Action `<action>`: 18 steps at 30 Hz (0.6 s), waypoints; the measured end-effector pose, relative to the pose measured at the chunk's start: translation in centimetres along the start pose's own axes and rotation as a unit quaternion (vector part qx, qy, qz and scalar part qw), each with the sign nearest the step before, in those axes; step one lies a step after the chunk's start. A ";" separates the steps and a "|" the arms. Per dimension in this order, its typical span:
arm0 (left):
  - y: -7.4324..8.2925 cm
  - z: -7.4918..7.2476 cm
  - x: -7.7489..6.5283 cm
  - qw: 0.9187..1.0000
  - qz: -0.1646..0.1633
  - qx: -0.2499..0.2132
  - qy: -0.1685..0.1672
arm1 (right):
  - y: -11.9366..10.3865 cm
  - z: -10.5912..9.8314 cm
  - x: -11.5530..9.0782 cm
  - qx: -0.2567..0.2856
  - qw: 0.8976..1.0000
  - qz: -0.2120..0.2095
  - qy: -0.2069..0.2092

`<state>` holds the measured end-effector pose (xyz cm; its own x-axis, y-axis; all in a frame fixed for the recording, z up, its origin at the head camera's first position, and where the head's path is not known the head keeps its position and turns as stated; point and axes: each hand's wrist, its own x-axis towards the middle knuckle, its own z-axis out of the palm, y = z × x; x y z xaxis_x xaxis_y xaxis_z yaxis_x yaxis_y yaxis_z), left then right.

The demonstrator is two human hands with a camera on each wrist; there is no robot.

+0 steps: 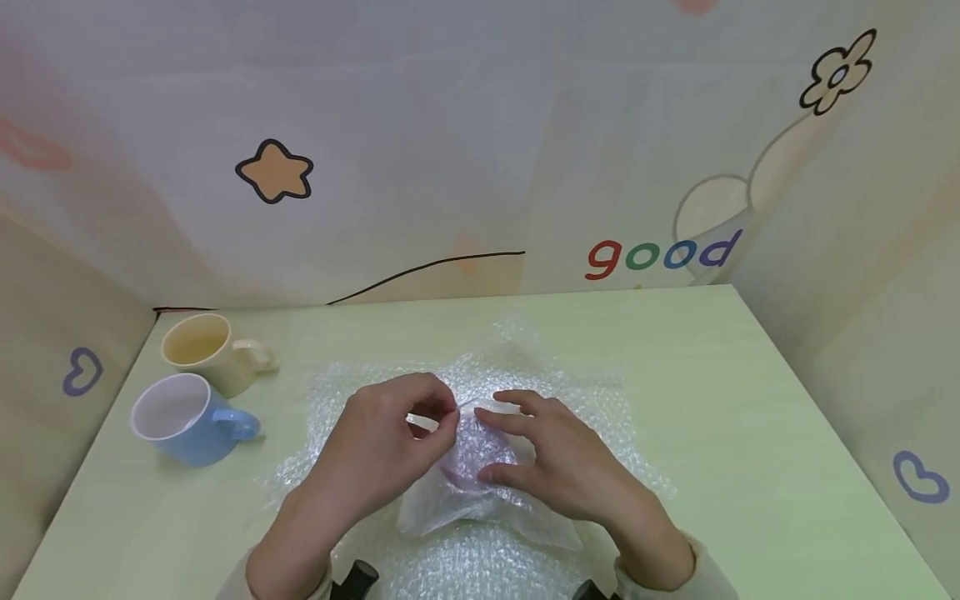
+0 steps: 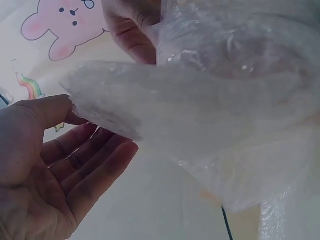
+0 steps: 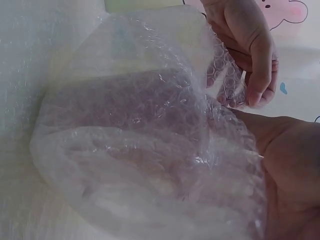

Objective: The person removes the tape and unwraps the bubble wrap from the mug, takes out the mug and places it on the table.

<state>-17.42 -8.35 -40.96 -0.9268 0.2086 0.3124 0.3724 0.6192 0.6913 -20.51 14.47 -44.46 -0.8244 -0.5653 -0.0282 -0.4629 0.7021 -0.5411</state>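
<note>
A pinkish-purple thing [image 1: 480, 450], its kind hidden by the layers over it, lies wrapped in clear bubble wrap [image 3: 130, 110] at the front middle of the table. My left hand [image 1: 397, 425] pinches a loose edge of the wrap between thumb and index finger, above the bundle's left side. In the left wrist view that flap [image 2: 175, 105] stretches away from the left hand's fingers. Across the bundle, my right hand [image 1: 570, 454] grips its right side, with thumb and fingers bent around the wrapping.
Beneath the bundle, a bubble wrap sheet [image 1: 337, 400] spreads over the pale green table [image 1: 750, 467]. To the left stand a blue mug [image 1: 202, 429] and, behind it, a cream mug [image 1: 232, 367], both upright. A printed backdrop [image 1: 450, 150] closes off the back and sides.
</note>
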 end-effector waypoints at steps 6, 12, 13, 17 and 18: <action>-0.7 -1.4 -0.7 0.999 -0.036 0.034 0.007 | -0.1 0.0 0.2 0.005 1.000 0.008 0.000; -1.7 -2.8 -1.9 0.996 -0.073 0.045 0.025 | 0.0 0.1 0.3 0.005 1.000 0.016 -0.005; -1.8 -3.0 -2.0 0.995 -0.082 0.045 0.024 | 0.0 0.1 0.3 0.005 1.000 0.016 -0.005; -2.2 -3.7 -2.8 0.993 -0.112 0.047 0.013 | 0.0 0.2 0.2 0.006 1.000 0.009 -0.004; -2.2 -3.8 -2.9 0.992 -0.116 0.049 0.011 | 0.0 0.2 0.2 0.006 1.000 0.007 -0.003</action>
<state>-15.34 -13.20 -40.97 -0.9853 0.0362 0.1670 0.1417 0.7189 0.6805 -20.60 14.28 -44.65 -0.8287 -0.5581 -0.0410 -0.4475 0.7049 -0.5503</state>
